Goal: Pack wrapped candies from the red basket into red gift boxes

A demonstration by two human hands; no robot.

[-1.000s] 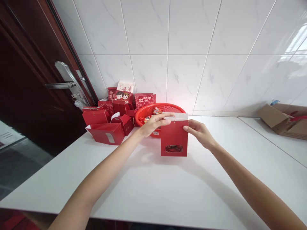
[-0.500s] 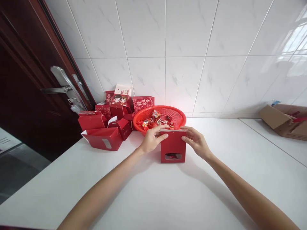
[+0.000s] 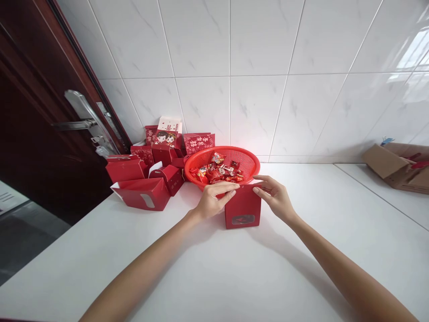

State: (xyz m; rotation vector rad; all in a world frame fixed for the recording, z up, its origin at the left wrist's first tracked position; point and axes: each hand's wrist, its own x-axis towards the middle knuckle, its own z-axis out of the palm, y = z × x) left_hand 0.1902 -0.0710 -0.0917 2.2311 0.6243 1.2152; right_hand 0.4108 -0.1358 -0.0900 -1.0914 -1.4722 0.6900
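Note:
A red candy box [image 3: 243, 206] stands upright on the white table, its small clear window low on the side facing me. My left hand [image 3: 214, 197] pinches the top left edge of the box between thumb and fingers. At the top right corner, my right hand [image 3: 273, 194] grips the edge with its thumb in front and fingers behind. Just behind the box is a red plastic basket [image 3: 250, 163] holding wrapped candies [image 3: 221, 172]. Part of the basket's front rim is hidden by my left hand and the box.
Several red boxes [image 3: 144, 194] are clustered at the left, some with patterned faces [image 3: 199, 142]. A dark door with a metal handle [image 3: 77, 125] is beyond them. A cardboard box [image 3: 398, 167] sits at the far right. White tiles line the wall behind the table.
The top of the box has come together; its pale upper edge no longer shows. My left hand has shifted slightly right along that edge. The view has moved a little.

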